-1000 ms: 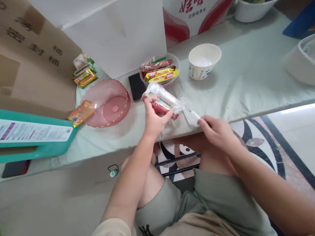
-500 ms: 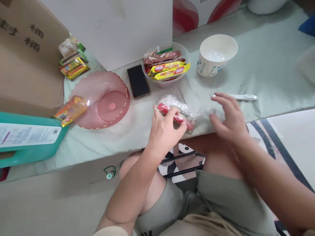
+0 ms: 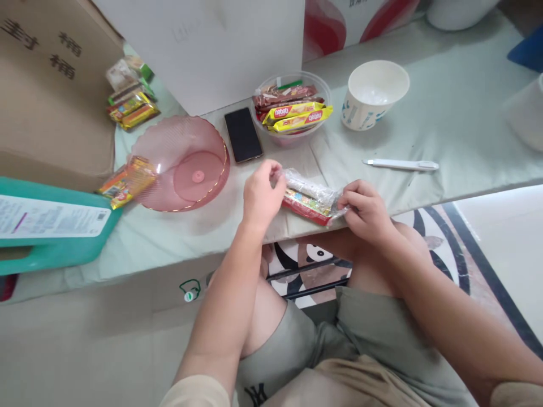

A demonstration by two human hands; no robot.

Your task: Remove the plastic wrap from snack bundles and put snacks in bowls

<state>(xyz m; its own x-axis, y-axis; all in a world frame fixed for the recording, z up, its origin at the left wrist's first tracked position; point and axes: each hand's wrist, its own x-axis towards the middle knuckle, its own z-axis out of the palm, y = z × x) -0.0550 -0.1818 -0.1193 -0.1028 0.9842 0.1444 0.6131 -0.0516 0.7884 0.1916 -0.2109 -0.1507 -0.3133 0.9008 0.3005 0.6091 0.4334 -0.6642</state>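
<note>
The two hands work at opposite ends of one package: the left hand (image 3: 263, 195) pinches the clear, crinkled plastic film (image 3: 316, 186) at its left end, while the right hand (image 3: 367, 210), fingers curled, grips the film at its right end. The film clings around a flat red package with a multicoloured printed face (image 3: 307, 208), over the near edge of the pale green, cloth-covered desk (image 3: 458, 130); whether it rests there or is slightly lifted cannot be told.

The work now appears to have passed from blade to bare fingers, with the wrapping itself being handled; whether the film is already slit is unclear. A second ago the right hand held the slim white cutter (image 3: 407, 165); half a second ago that hand hovered open beside it. Now the cutter lies free on the right, near the white paper tub with blue print (image 3: 360, 113). The left hand, which earlier spanned the package's middle, has shifted to its left end.
</note>
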